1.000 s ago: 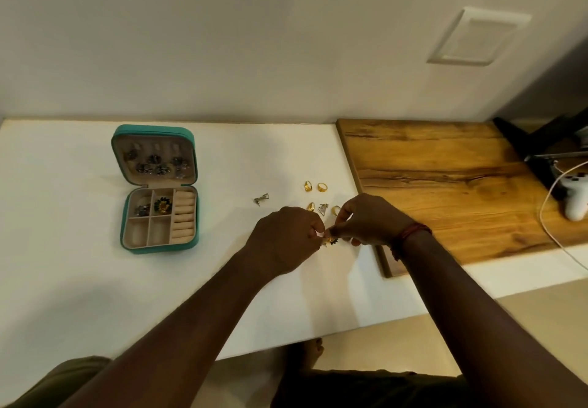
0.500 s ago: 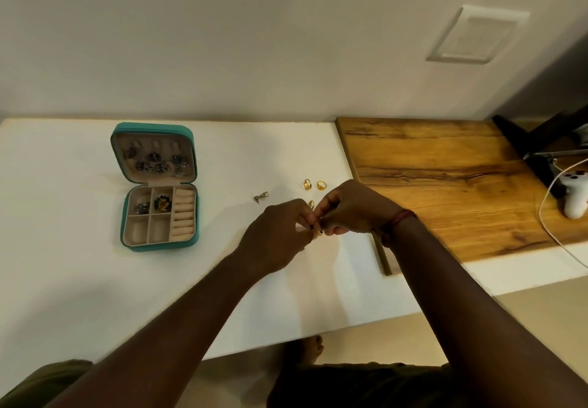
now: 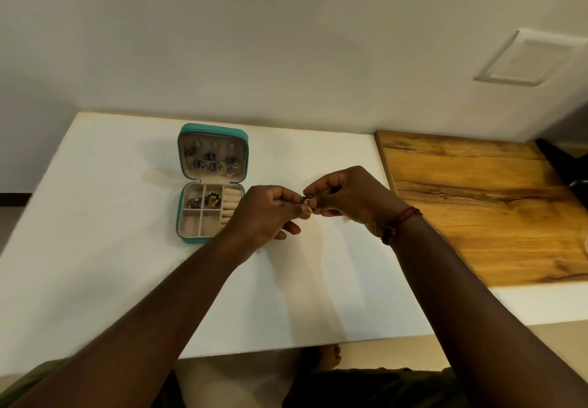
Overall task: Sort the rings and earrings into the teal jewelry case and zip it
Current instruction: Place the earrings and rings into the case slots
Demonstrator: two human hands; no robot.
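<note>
A white counter runs along a plain wall. On its left half lies the teal jewelry case, unzipped and spread flat, with the lid on the far side and the tray on the near side. Several small dark and silvery pieces are fixed to the beige lining of the lid. In the tray, the far-left compartment holds a silvery item. The compartment just right of it holds a gold and green item. The two near compartments show only lining. The ring rolls fill the right side of the tray, and their near end is hidden behind the left hand.

The left hand is raised just right of the case, its fingers curled. Its fingertips pinch a small green-and-gold piece. Whether this is a ring or an earring cannot be told. The right hand meets it from the other side, fingers curled, and pinches the same piece. The piece is therefore held between both hands above the counter, near the case but not in it. A red thread band circles the right wrist.

Further right, a wooden board lies on the counter against the wall. A white wall plate sits above it, and a dark object is at the far right edge.
</note>
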